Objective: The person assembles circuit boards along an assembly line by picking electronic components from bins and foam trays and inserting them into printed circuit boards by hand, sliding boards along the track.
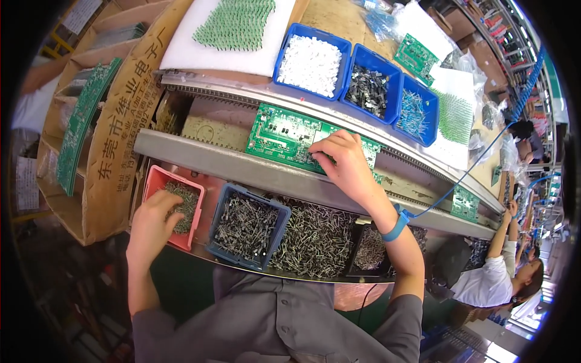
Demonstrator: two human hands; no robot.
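Currently, the right hand is over the right part of a green circuit board, fingers bent and fingertips drawn together at its surface; cannot tell whether a component is pinched between them. Board lies flat beyond the near grey rail, populated with small dark parts. Left hand is at the pink bin, near left, fingers curled above small leaded parts; whether it grips any cannot be told. Just right of that bin: a blue-grey bin of dark leaded components, then a heap of loose metal-legged parts. Far side, left to right: three blue bins with white pieces, black pieces and blue components. Blue strap on right wrist, coiled cord attached. Cardboard box at far left, boards inside. Co-worker in a white shirt at right, arms extended toward the line.
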